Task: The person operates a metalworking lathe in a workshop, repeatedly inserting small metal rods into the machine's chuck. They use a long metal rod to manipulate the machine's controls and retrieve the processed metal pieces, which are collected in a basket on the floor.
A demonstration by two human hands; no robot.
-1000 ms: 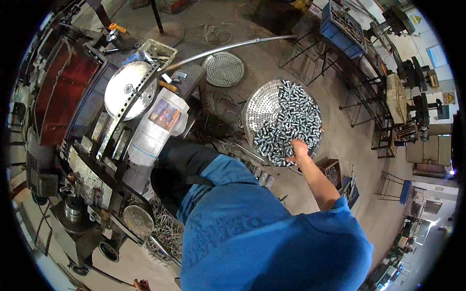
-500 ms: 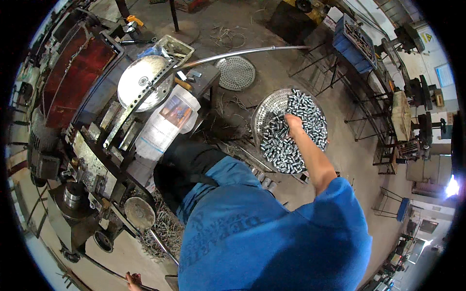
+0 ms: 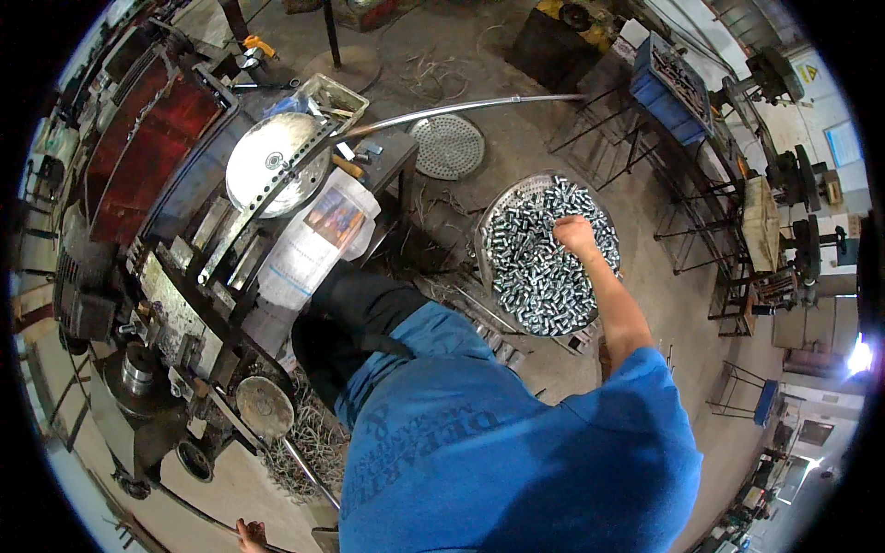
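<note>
Workshop floor, concrete: round perforated metal tray [image 3: 487, 241], right of cluttered counter [image 3: 387, 152], heaped with small silver metal cylinders [image 3: 539, 267]. Right hand [image 3: 575, 234] clenched among them, far side; pile largely unsorted. Left hand unseen.

metal workshop, factory floor kind. bare concrete floor [image 3: 516, 101] strewn with swarf and wire offcuts [image 3: 309, 442]. heavy press-type machine [image 3: 138, 184] at left, round steel disc [image 3: 272, 166] mounted on it. perforated round tray [image 3: 544, 253] heaped with small shiny metal cylinders. second perforated disc [image 3: 447, 146] lying on floor. long bent steel tube [image 3: 461, 106] across scene. blue crate [image 3: 668, 78] on metal rack, more machines [image 3: 784, 175] along right wall.
</note>
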